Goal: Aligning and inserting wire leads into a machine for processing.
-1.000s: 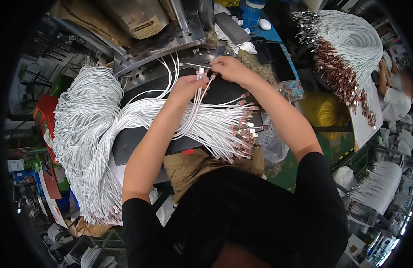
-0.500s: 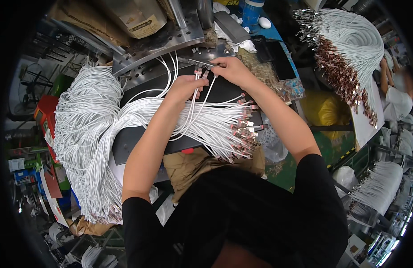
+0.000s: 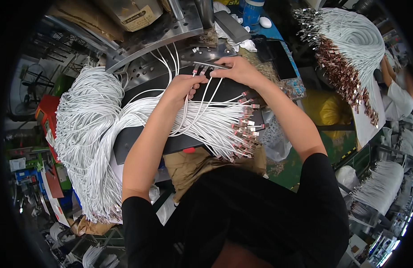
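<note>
My left hand (image 3: pixel 187 87) is closed around a white cable (image 3: pixel 187 109) just below its connector. Beside its fingertips, several cable connectors (image 3: pixel 203 70) sit in a row against a narrow metal bar (image 3: pixel 210 65). My right hand (image 3: pixel 239 72) is closed on the right end of this bar, fingers on top and thumb beneath. A white cable hangs below the right thumb; whether that hand also grips its end is hidden. Under both hands lies a thick bundle of white cables (image 3: pixel 170 114), its connector ends (image 3: pixel 244 134) fanned out to the right.
A larger heap of white cables (image 3: pixel 83 134) hangs at the left. A perforated metal machine plate (image 3: pixel 157 42) stands just beyond my hands. A blue container (image 3: pixel 252 12) and a dark phone-like slab (image 3: pixel 280 60) lie far right. Another cable bundle (image 3: pixel 354 35) rests near a co-worker (image 3: pixel 398 96).
My right hand has shifted slightly to the right, and the bar now lies further right with it. My left hand has moved a little left and toward me, staying close to the connectors.
</note>
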Action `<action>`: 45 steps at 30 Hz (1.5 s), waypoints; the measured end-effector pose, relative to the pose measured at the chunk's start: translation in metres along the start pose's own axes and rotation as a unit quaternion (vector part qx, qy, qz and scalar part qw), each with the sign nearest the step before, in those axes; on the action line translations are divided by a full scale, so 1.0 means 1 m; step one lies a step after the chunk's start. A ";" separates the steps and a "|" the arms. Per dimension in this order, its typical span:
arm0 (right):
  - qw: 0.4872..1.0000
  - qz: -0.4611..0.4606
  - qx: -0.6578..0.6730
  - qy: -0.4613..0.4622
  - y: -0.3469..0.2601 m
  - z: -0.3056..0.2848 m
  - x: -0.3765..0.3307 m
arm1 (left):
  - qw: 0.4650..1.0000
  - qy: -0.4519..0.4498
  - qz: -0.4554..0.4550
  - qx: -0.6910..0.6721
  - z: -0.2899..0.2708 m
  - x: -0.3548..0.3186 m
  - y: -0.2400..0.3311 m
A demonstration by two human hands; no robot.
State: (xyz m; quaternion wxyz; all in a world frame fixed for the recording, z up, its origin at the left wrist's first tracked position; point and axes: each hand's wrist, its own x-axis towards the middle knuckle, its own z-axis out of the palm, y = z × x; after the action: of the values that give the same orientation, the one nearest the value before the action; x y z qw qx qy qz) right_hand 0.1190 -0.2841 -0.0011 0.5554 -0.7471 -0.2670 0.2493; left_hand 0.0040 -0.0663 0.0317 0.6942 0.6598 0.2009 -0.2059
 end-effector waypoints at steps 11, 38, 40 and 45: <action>0.998 0.026 -0.052 0.016 0.000 -0.004 0.001 | 0.995 0.085 0.040 -0.024 -0.003 -0.003 -0.009; 0.863 -0.350 -0.283 0.227 -0.033 0.045 0.229 | 0.980 0.089 0.067 -0.166 -0.078 0.002 0.029; 0.891 -0.305 -0.257 0.217 -0.029 0.040 0.250 | 0.975 0.069 0.093 -0.188 -0.071 -0.022 0.026; 0.902 -0.291 -0.260 0.186 -0.038 0.034 0.238 | 0.962 0.114 0.237 0.069 -0.058 -0.097 0.034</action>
State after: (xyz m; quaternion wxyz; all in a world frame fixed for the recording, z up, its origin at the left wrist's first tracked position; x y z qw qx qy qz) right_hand 0.2663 -0.0904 0.0082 0.4288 -0.7865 -0.4201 -0.1451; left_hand -0.0589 -0.0052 0.1105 0.6484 0.7539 0.1018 0.0275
